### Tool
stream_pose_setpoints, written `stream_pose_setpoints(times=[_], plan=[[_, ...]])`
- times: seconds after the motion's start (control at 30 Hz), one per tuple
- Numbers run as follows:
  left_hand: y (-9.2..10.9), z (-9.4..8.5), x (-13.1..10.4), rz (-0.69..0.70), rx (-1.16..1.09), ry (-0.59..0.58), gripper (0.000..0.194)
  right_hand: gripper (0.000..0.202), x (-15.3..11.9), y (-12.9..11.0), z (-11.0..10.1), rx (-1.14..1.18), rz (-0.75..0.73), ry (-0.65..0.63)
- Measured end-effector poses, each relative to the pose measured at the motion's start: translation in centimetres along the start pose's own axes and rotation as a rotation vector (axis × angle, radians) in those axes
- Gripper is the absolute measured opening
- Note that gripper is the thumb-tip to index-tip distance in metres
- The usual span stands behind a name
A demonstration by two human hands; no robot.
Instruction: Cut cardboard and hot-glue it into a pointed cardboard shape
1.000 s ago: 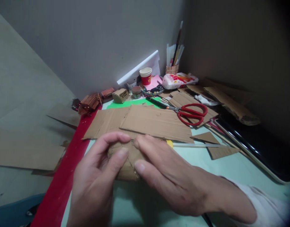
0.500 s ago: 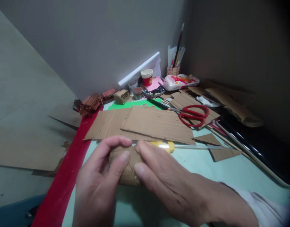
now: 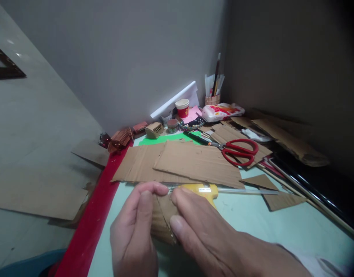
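A small folded cardboard piece (image 3: 162,219) is held between both hands, low in the middle of the view. My left hand (image 3: 136,231) is closed round its left side, thumb pressed on top. My right hand (image 3: 202,227) grips its right edge, with thumb and fingers pinching the corner. Just behind the right hand lies a yellow glue gun (image 3: 204,189), partly covered by the fingers, with a clear glue stick (image 3: 246,191) running out to the right. Past the hands rest flat cardboard sheets (image 3: 194,161).
Red-handled scissors (image 3: 240,152) lie on cardboard scraps. Cut pieces (image 3: 281,200) and a shiny black object (image 3: 318,184) are at right. At the back stand a paper cup (image 3: 182,109), a brush holder (image 3: 212,100) and a small cardboard box (image 3: 154,130). A red strip (image 3: 90,227) runs along the left edge.
The camera view has shifted, so the table sits lower and slightly right. The cardboard piece is tilted more, and my left thumb has moved back toward its left side.
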State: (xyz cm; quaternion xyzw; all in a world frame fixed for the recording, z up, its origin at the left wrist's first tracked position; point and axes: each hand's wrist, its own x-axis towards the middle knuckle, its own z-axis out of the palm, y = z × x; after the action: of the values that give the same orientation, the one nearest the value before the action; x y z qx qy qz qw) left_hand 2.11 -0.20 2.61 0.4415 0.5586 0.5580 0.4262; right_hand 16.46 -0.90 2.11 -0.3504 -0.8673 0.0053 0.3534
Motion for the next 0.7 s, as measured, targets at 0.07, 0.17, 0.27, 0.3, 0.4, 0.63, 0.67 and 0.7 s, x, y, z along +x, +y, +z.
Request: stream_pose_setpoints(times=[0.07,0.17,0.27,0.3,0.4,0.63,0.67,0.7], plan=[[0.0,0.0,0.0,-0.009,-0.025,0.002,0.03,0.025,0.1,0.1,0.1,-0.03,-0.006,0.017],[0.0,-0.2,0.2,-0.014,-0.076,-0.079,0.032,0.022,0.3,0.2,0.8,-0.076,-0.003,-0.016],[-0.1,-0.5,0.3,-0.07,-0.154,-0.183,0.018,0.019,0.5,0.3,1.4,-0.081,0.022,-0.026],[-0.1,-0.5,0.3,-0.08,-0.177,-0.184,0.013,0.021,0.5,0.3,1.3,-0.083,0.037,-0.006],[-0.2,-0.2,0.1,0.013,-0.223,-0.118,0.012,0.014,0.3,0.2,0.6,-0.064,0.035,-0.088],[0.7,-0.3,0.1,-0.02,-0.25,-0.144,0.045,0.022,-0.3,0.3,1.4,-0.029,0.039,0.008],[0.8,-0.4,0.1,-0.031,-0.257,-0.148,0.045,0.026,-0.4,0.4,2.1,-0.032,0.028,0.076],[0.9,-0.4,0.2,-0.034,-0.261,-0.149,0.042,0.028,-0.6,0.6,2.8,-0.03,0.042,0.104]])
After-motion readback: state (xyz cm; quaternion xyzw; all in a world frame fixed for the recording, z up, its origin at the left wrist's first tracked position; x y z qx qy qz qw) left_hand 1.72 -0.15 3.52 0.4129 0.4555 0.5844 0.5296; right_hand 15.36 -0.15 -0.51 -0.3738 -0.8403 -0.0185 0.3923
